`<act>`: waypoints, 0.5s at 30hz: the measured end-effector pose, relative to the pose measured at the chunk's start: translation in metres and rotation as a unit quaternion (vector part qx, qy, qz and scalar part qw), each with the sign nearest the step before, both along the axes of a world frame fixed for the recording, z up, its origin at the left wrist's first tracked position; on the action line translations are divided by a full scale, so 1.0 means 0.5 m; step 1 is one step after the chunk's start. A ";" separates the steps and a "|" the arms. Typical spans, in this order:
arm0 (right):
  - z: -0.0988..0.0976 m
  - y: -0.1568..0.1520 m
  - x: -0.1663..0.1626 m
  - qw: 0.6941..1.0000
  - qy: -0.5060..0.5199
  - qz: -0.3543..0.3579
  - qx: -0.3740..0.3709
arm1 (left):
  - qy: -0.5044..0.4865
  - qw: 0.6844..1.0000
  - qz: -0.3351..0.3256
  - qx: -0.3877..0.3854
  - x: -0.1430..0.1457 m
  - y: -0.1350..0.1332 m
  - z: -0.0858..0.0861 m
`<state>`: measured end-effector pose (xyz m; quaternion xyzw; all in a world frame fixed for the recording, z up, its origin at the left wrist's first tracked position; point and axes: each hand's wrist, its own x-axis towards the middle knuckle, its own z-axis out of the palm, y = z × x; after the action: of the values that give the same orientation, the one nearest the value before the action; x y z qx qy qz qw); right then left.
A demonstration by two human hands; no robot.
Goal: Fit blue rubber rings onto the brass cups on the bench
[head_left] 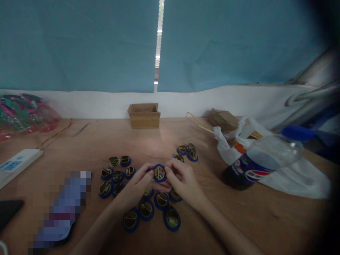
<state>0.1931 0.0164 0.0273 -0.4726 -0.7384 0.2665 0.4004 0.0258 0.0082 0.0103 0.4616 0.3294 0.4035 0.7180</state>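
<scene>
A round blue-rimmed brooch, its gold-coloured back with a pin bar facing up, is held above the table between both hands. My left hand grips its left side with the fingers closed. At the right edge, my right hand pinches it between thumb and fingers. Several like brooches lie back-up below and in front of the hands, such as one brooch nearest me and another brooch to the left. A smaller cluster, with a brooch in it, lies beyond my right hand. The hands partly cover some brooches.
An open cardboard box stands at the back. To the right are a cola bottle, a white plastic bag and a brown packet. On the left lie a pixelated phone-like object, a white power strip and clear bags.
</scene>
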 end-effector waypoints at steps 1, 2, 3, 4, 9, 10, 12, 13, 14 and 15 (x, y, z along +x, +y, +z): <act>0.001 0.001 0.000 1.000 0.008 -0.005 -0.003 | 0.000 1.000 0.005 -0.002 -0.001 0.001 0.001; 0.002 0.001 -0.001 1.000 0.018 -0.010 -0.007 | 0.006 1.000 0.010 0.001 -0.002 0.002 0.003; 0.004 0.002 -0.001 0.999 0.029 -0.014 -0.010 | 0.015 1.000 0.014 0.009 -0.003 0.004 0.005; 0.005 0.002 -0.001 0.999 0.039 -0.017 -0.011 | 0.024 0.999 0.018 0.019 -0.003 0.005 0.007; 0.008 0.002 -0.004 0.996 0.083 -0.012 -0.031 | 0.060 0.996 0.044 0.049 -0.001 0.010 0.006; 0.007 0.001 -0.005 0.995 0.093 -0.009 -0.041 | 0.056 0.996 0.049 0.043 0.000 0.011 0.002; 0.005 -0.002 -0.008 0.991 0.110 0.001 -0.070 | 0.038 0.997 0.061 0.027 0.001 0.014 -0.008; 0.003 -0.003 -0.010 0.989 0.117 0.007 -0.089 | 0.029 0.997 0.067 0.021 0.002 0.016 -0.013; 0.001 -0.004 -0.011 0.987 0.120 0.013 -0.107 | 0.024 0.997 0.076 0.017 0.002 0.018 -0.017; -0.001 -0.005 -0.012 0.985 0.122 0.019 -0.119 | 0.022 0.996 0.086 0.017 0.002 0.019 -0.020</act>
<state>0.1870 0.0137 0.0268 -0.4673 -0.6558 0.4157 0.4229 0.0268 0.0179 0.0000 0.4524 0.3764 0.4592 0.6655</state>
